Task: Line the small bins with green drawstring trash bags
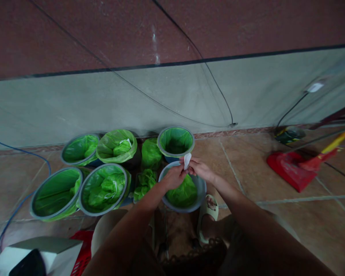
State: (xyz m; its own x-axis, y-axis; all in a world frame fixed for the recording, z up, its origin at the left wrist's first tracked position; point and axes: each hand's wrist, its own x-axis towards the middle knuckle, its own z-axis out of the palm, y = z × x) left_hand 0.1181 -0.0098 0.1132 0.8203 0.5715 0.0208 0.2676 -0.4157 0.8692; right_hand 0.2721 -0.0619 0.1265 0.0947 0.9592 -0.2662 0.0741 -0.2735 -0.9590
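Note:
My left hand point(174, 177) and my right hand point(199, 168) meet over a grey bin point(201, 188) that stands on the floor in front of me. Both pinch the white drawstring point(187, 160) of the green bag point(183, 194) that lies inside the bin. The bag looks bunched up in the bin. A second grey bin point(175, 142) with an open green liner stands just behind it, near the wall.
Several more green-lined bins point(56, 193) cluster to the left, with loose green bags point(150, 154) between them. My sandalled foot point(208, 208) rests by the bin. A red dustpan point(290, 169) lies at right, a red basket point(82, 253) at lower left. Cables run along the wall.

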